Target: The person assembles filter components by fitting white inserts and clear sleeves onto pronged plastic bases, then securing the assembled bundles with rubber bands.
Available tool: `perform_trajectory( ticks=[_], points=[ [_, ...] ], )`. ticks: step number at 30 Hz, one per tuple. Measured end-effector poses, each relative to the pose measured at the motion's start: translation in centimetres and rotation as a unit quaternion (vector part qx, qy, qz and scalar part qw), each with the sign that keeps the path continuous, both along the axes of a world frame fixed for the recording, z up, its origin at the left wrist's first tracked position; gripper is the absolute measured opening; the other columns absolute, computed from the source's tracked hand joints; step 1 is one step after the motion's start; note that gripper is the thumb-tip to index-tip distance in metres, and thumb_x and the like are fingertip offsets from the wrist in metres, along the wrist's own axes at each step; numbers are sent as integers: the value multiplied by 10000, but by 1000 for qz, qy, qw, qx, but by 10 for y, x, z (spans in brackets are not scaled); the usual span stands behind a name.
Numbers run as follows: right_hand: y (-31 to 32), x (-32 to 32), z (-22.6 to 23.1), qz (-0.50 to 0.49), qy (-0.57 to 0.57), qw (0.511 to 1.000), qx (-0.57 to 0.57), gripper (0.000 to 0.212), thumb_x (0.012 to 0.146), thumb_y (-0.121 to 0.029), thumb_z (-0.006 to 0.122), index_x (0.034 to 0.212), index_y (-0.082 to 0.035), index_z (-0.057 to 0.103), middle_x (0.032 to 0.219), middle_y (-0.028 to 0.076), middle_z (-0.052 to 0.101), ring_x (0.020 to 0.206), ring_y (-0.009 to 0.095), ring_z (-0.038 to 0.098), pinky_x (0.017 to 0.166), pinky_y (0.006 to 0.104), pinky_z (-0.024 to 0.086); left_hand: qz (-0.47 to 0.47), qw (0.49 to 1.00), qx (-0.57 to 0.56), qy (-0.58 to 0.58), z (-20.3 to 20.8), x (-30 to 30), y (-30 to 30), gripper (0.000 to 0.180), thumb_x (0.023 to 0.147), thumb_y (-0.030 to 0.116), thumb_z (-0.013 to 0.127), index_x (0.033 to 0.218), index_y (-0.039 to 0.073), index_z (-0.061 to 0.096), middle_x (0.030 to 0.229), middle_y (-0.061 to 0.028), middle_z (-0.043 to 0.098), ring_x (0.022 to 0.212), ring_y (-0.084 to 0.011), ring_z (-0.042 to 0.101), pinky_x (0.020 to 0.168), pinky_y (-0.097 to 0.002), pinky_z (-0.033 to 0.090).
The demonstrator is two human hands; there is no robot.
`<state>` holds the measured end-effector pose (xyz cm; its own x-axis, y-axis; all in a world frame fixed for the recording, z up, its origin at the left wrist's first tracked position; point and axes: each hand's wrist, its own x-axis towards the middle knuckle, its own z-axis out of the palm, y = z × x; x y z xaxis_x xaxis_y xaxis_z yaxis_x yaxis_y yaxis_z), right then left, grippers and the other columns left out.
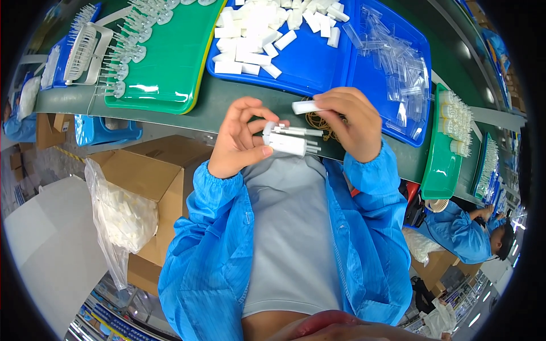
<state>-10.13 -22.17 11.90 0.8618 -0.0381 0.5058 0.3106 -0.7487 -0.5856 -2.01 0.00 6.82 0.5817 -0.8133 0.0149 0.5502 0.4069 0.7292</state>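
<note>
My left hand (238, 145) pinches a clear-white round base with prongs (268, 135) between thumb and fingers. The base lies on its side, its thin prongs pointing right, and a white block (289, 145) sits among them. My right hand (357, 122) holds another white block (306, 107) by one end, just above and right of the prongs and apart from them. Behind the right fingers, a coil of tan rubber bands or cord (323, 124) shows in part at the table's near edge.
A blue tray (310, 84) holds loose white blocks and, in its right section, clear plastic pieces (398, 68). Pronged bases line a green tray (165, 99) at left; another green tray (435, 170) stands right. Cardboard box (170, 156) lies at lower left. A co-worker (472, 233) sits at right.
</note>
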Motion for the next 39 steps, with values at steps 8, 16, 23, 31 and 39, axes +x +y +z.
perform_trajectory(
  ticks=[8, 16, 23, 31, 39],
  points=[
    [-10, -26, 12, -59, -31, 997, -26, 264, 696, 23, 725, 950, -31, 672, 923, 102, 689, 864, 263, 654, 728, 335, 526, 98, 992, 9, -81, 9, -2, -2, 757, 693, -197, 602, 1302, 108, 270, 1188, -152, 459, 1241, -407, 469, 930, -453, 537],
    [-12, -25, 21, -1, -82, 988, -134, 289, 644, -21, 709, 932, -44, 699, 959, 110, 687, 854, 246, 664, 693, 326, 524, 103, 991, 10, -84, 11, -4, -4, 732, 696, -213, 591, 1276, 106, 278, 1186, -150, 456, 1252, -407, 456, 940, -454, 532],
    [-11, -27, 22, -29, -118, 980, -156, 275, 631, -95, 709, 905, -94, 715, 957, 74, 686, 825, 208, 644, 664, 320, 479, 98, 992, 17, -78, 11, -5, -4, 718, 694, -216, 595, 1258, 106, 288, 1182, -145, 459, 1247, -403, 463, 942, -445, 532],
    [-11, -31, 29, -21, -88, 975, -203, 331, 600, -33, 748, 926, -81, 708, 973, 97, 671, 845, 253, 638, 693, 347, 492, 99, 992, 19, -75, 10, -5, -3, 718, 694, -213, 599, 1256, 107, 289, 1184, -141, 461, 1245, -402, 466, 928, -435, 543],
    [-5, -32, 28, -19, -110, 953, -282, 354, 620, -109, 700, 973, -125, 718, 1003, 41, 662, 858, 185, 598, 709, 322, 455, 81, 991, 41, -102, 9, -5, -4, 629, 702, -195, 632, 1209, 77, 375, 1197, -126, 461, 1257, -375, 463, 928, -424, 544]
  ],
)
